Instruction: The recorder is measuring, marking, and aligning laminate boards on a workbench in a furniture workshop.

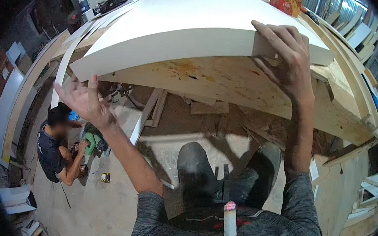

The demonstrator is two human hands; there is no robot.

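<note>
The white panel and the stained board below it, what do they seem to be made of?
White panel: possibly laminated or painted wood-based board, judging by its smooth, even white top and front edge; its core isn't visible. Stained board: probably bare wood or plywood, given its tan colour and dull surface with brownish blotches.

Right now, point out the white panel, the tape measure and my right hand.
White panel [184,12]: head view, on its top face.
Tape measure [105,177]: head view, on its case.
Right hand [291,54]: head view, on its back.
</note>
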